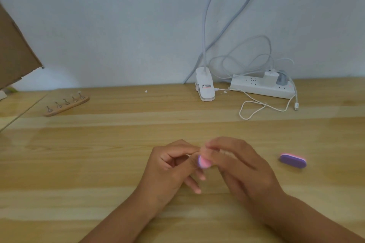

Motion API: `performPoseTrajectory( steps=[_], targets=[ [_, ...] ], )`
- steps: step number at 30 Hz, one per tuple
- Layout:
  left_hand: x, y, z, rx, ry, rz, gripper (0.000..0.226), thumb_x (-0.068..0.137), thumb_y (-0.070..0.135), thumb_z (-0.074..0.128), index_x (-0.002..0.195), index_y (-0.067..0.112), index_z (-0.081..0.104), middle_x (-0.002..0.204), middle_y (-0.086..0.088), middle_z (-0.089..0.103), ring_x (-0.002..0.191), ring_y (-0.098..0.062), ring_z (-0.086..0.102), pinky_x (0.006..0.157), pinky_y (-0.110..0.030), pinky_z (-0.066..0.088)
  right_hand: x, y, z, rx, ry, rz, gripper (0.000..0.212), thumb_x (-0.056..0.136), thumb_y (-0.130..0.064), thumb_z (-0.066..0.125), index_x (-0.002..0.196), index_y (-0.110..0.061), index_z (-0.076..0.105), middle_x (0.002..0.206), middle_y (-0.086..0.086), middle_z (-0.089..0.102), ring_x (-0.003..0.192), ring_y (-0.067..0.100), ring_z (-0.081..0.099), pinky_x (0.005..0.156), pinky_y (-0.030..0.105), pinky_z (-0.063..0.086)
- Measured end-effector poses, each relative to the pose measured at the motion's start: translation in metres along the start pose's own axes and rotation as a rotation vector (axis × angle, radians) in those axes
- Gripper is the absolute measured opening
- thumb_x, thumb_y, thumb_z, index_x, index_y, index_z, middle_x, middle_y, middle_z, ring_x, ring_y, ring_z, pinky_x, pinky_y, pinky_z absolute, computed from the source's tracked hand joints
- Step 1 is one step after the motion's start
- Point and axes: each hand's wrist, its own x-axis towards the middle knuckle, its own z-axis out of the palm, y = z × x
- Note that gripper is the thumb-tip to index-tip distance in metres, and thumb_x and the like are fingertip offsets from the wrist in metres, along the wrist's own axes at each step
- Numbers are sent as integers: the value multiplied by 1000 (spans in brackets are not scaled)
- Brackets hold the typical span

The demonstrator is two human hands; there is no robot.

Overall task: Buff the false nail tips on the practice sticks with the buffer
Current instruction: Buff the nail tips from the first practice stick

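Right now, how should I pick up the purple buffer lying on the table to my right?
Probably pinch the purple buffer across its two long edges near the middle, coming straight down from above. It lies flat on the table, an oblong with rounded ends, and nothing touches it.

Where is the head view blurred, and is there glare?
Head view: motion blur smears the right hand and the buffer it holds; the left hand is slightly sharper. Head view: soft sheen on the table, and the spare buffer glows pink along its top edge.
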Motion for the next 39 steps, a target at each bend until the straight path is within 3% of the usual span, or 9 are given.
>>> performPoseTrajectory(
  steps=[6,10,14,18,22,26,31,35,39],
  targets=[
    [-3,1,2,72,-4,11,8,84,9,72,88,4,77,83,-10,62,58,-25,66,43,-32,54,1,0,-3,-64,11,47,26,99,1,50,116,-3,70,117,15,66,110,21,64,92,31,53],
    [-3,0,2,64,-8,18,11,84,6,67,89,2,76,85,-12,62,58,-26,67,42,-31,54,-1,-9,-1,-56,4,-66,30,108,-10,44,113,-3,73,120,12,67,113,23,65,98,29,51],
    [-4,1,1,88,-17,9,12,85,10,69,90,3,77,86,-12,61,59,-25,67,44,-32,55,1,1,-3,-85,10,63,26,97,7,53,113,-1,72,117,15,67,109,22,64,92,32,54],
    [-4,1,2,70,-21,9,12,84,7,69,89,-2,75,86,-15,62,59,-27,66,43,-32,54,-1,-7,1,-49,9,-49,32,108,-11,43,112,-3,74,122,9,65,113,22,65,97,29,52],
    [-4,1,3,85,-15,9,13,82,9,68,88,0,76,85,-12,61,58,-25,66,43,-33,55,2,1,-5,-73,-3,98,27,97,0,50,112,-3,73,118,13,67,109,20,65,94,28,53],
    [-3,1,2,77,-27,14,12,84,11,69,88,1,76,86,-12,62,59,-26,66,43,-33,55,5,-11,-2,45,-16,60,34,110,-22,42,112,-12,75,122,-4,65,113,11,65,97,21,50],
    [-3,0,2,105,-22,9,14,84,13,69,90,3,77,85,-10,61,59,-26,67,44,-35,55,0,3,-2,-37,6,93,28,96,5,54,116,-4,72,121,12,66,111,20,65,92,33,54],
    [-3,0,2,89,-13,8,14,83,14,72,89,2,76,85,-12,60,58,-26,67,43,-34,55,-3,1,1,-41,-30,-16,28,101,-2,48,123,-4,65,121,15,66,114,21,63,98,27,50],
    [-4,0,2,81,-28,5,15,85,11,68,90,-1,75,83,-7,61,59,-25,67,44,-33,55,-1,5,-1,-67,7,94,29,94,3,53,116,-1,71,118,13,67,110,19,64,94,29,52]
  ],
)
